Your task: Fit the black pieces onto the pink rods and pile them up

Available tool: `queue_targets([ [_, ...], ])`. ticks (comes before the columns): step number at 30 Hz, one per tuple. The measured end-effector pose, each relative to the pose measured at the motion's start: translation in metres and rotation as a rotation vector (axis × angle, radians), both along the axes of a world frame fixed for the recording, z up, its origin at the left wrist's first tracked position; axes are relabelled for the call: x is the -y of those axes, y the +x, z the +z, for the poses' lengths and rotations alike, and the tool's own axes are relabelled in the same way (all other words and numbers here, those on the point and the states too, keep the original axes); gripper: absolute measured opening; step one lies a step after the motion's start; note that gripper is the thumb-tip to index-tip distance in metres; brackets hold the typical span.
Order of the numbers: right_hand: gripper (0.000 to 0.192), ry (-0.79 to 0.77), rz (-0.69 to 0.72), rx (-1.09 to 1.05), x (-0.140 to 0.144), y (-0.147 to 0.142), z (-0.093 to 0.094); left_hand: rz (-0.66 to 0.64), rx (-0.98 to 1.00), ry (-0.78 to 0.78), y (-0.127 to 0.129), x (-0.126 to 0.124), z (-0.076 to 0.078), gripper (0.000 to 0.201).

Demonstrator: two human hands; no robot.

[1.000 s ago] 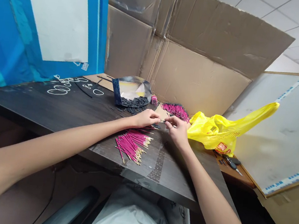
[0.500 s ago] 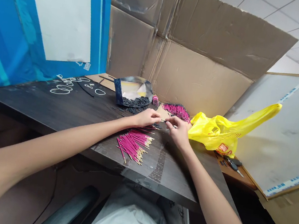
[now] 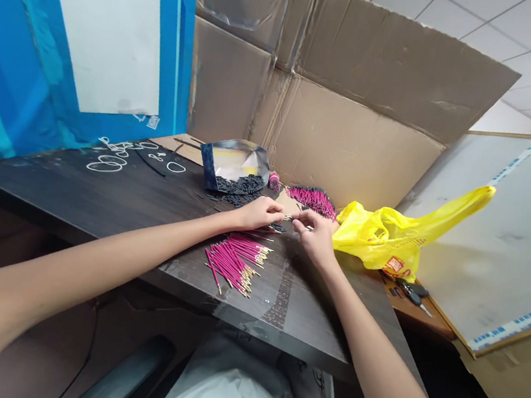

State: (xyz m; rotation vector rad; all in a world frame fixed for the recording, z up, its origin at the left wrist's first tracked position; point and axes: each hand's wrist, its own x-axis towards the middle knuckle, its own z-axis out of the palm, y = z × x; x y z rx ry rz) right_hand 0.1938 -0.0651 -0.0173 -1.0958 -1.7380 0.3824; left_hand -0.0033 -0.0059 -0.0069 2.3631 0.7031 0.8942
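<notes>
My left hand (image 3: 259, 214) is closed, and light metal tips stick out past its fingertips. They look like the ends of the pink wires, whose bodies my fingers hide. Facing it, my right hand (image 3: 313, 228) pinches a small dark piece, apparently a short black sleeve, close to those tips. Below my left hand lies a fanned-out pile of pink wires (image 3: 233, 257) with gold-coloured ends. Short black sleeves (image 3: 240, 184) fill the mouth of an open pouch (image 3: 208, 167) and spill onto the table. Behind my hands lies a heap of pink wires with black ends (image 3: 312, 198).
A yellow plastic bag (image 3: 373, 233) stands right of my right hand. White rubber bands (image 3: 108, 163) lie at the table's left. Cardboard (image 3: 354, 119) walls off the back. Dark-handled tools (image 3: 412, 293) lie on a lower surface to the right.
Both hands stay in nearly the same place, their fingertips still close together at the metal tips. The whole view has shifted slightly.
</notes>
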Motion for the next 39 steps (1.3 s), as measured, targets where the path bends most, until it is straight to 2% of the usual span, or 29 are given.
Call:
queue_targets([
  [15,0.021,0.019,-0.023,0.047,0.0073,-0.0051,0.0054,-0.006,0.002,0.005,0.0002,-0.0003,0.0018,0.032],
  [25,0.022,-0.089,0.054,-0.119,0.0016,-0.0017,-0.0014,-0.046,-0.026,0.013,0.0006,0.0000,-0.0002,0.034],
  [39,0.020,-0.091,0.021,-0.128,0.0061,-0.0068,-0.0005,-0.023,0.010,-0.006,0.0018,0.0025,-0.0012,0.032],
])
